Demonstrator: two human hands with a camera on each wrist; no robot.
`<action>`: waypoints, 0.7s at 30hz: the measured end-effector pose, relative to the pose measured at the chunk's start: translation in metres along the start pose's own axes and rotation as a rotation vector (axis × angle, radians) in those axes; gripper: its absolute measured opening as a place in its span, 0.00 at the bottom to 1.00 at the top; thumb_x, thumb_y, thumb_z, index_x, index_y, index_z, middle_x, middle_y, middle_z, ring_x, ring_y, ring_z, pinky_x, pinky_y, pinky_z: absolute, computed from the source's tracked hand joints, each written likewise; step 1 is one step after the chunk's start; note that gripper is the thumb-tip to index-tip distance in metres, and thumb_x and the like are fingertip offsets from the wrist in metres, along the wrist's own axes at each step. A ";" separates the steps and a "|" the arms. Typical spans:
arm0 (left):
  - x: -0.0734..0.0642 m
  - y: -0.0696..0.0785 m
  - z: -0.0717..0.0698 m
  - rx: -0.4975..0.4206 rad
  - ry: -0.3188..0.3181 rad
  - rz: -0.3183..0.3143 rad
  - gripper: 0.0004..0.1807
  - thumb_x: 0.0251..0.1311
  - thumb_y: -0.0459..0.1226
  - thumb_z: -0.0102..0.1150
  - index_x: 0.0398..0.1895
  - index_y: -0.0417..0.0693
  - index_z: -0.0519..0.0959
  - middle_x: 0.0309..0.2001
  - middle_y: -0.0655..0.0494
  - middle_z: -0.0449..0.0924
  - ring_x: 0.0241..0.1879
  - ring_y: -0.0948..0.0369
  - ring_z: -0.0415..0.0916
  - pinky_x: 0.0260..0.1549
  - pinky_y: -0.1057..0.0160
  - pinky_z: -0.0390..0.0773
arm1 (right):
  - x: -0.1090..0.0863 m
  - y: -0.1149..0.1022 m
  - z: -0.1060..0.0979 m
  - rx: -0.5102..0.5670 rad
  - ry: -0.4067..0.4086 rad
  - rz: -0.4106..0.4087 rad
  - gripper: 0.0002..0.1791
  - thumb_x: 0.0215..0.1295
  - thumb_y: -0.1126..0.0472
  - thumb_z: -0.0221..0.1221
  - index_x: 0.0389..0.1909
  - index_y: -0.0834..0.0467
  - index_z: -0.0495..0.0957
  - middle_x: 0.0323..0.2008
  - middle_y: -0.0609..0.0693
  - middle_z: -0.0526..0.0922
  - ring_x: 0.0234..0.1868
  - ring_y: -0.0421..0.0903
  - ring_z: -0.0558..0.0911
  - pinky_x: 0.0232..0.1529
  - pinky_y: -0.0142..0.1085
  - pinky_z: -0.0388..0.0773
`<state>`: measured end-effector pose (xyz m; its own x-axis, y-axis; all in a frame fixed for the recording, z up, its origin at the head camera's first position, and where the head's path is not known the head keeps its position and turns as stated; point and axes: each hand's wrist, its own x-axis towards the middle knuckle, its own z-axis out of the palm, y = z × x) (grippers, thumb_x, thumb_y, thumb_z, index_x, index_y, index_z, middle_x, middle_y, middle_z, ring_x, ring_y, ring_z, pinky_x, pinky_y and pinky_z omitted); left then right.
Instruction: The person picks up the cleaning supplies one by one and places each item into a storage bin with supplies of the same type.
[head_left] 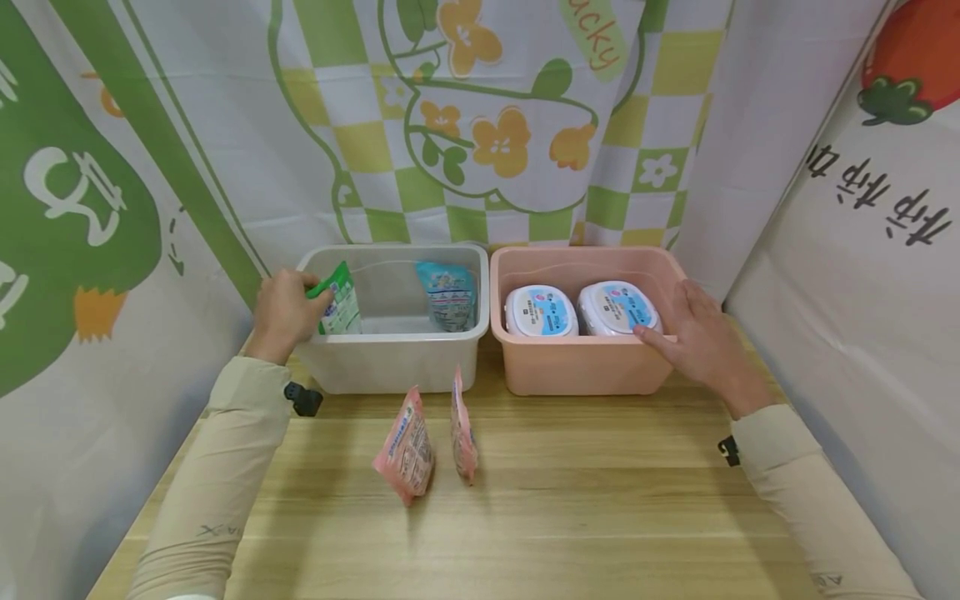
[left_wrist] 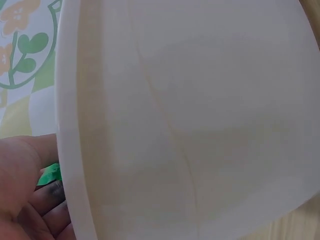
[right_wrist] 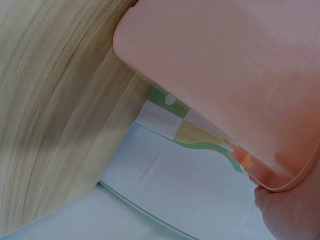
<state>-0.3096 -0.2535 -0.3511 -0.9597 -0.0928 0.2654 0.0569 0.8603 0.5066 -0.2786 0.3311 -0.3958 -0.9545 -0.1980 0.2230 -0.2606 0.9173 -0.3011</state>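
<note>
My left hand (head_left: 288,310) is at the left end of the white bin (head_left: 397,362), pinching the top of a green packet (head_left: 343,304) that stands tilted inside. The left wrist view shows a bit of the green packet (left_wrist: 50,174) between the fingers; the bin wall (left_wrist: 200,100) hides the rest. My right hand (head_left: 708,337) rests on the right front corner of the pink bin (head_left: 585,367), thumb over the front rim and fingers along the right side. Two white-lidded tubs, a left tub (head_left: 542,311) and a right tub (head_left: 618,308), sit in that bin.
A blue packet (head_left: 447,296) stands at the right end of the white bin. On the wooden table (head_left: 555,508), in front of the bins, stand two pink packets, one left (head_left: 408,450) and one right (head_left: 462,429). A patterned curtain (head_left: 480,125) hangs behind.
</note>
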 end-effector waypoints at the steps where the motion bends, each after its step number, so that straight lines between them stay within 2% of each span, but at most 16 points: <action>1: 0.000 -0.001 0.000 0.004 -0.006 0.001 0.19 0.73 0.39 0.61 0.52 0.30 0.85 0.47 0.29 0.87 0.32 0.49 0.82 0.22 0.63 0.74 | 0.000 0.000 0.000 0.001 0.002 -0.001 0.62 0.74 0.30 0.54 0.83 0.72 0.36 0.81 0.75 0.48 0.80 0.76 0.52 0.77 0.71 0.52; 8: 0.000 -0.003 0.002 0.024 -0.043 0.004 0.19 0.73 0.39 0.61 0.54 0.29 0.84 0.49 0.29 0.86 0.36 0.46 0.82 0.26 0.64 0.74 | 0.001 0.000 0.001 0.008 0.007 -0.004 0.62 0.74 0.30 0.54 0.83 0.72 0.36 0.81 0.75 0.48 0.80 0.76 0.53 0.76 0.71 0.52; 14: 0.000 -0.005 0.003 0.044 -0.074 0.013 0.20 0.72 0.38 0.62 0.54 0.28 0.84 0.50 0.29 0.86 0.38 0.45 0.81 0.30 0.58 0.77 | 0.000 0.001 0.000 0.001 -0.008 0.004 0.63 0.74 0.29 0.53 0.83 0.71 0.32 0.83 0.74 0.43 0.81 0.76 0.49 0.78 0.71 0.50; 21: 0.000 -0.008 0.007 0.066 -0.100 0.015 0.19 0.71 0.39 0.63 0.52 0.29 0.85 0.48 0.30 0.86 0.38 0.45 0.80 0.31 0.55 0.78 | 0.000 0.001 0.000 0.003 0.003 0.001 0.62 0.75 0.30 0.53 0.83 0.72 0.36 0.82 0.75 0.46 0.80 0.77 0.52 0.77 0.71 0.51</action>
<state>-0.3124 -0.2572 -0.3610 -0.9818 -0.0318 0.1873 0.0564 0.8926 0.4473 -0.2787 0.3320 -0.3963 -0.9544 -0.1963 0.2251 -0.2602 0.9165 -0.3038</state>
